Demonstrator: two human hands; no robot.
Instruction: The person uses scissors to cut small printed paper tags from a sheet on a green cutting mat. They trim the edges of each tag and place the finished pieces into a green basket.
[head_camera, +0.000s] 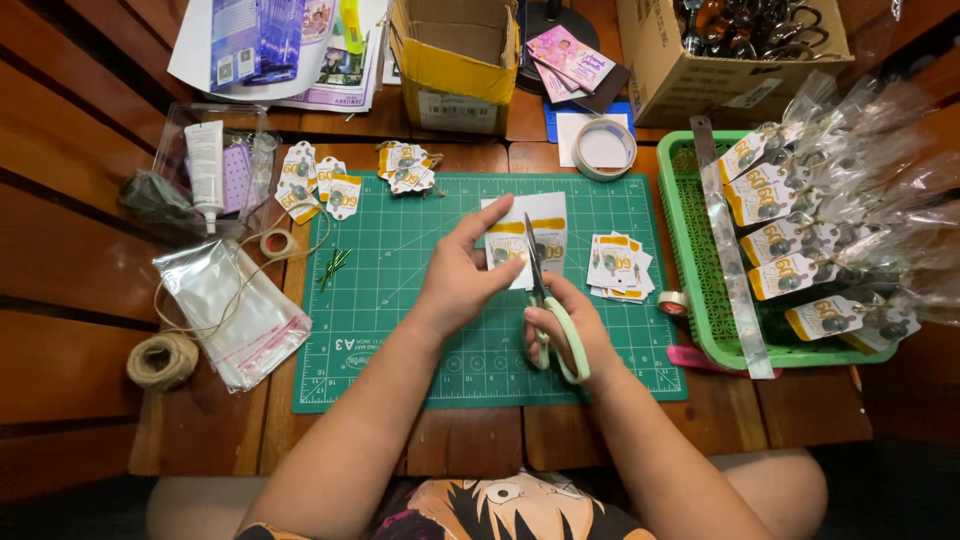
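Head view: the left hand (462, 270) pinches a printed card sheet (527, 238) above the green cutting mat (400, 300), fingers together on its edge. The right hand (565, 325) is clamped through the handles of pale green scissors (545, 300), blades running into the sheet. The step in hand looks like cutting tags apart; going on calls for keeping the sheet taut and the blades on the line. One stack of cut tags (618, 268) lies just right. Two cardboard boxes, one green basket (700, 270), one twine ball (162, 360).
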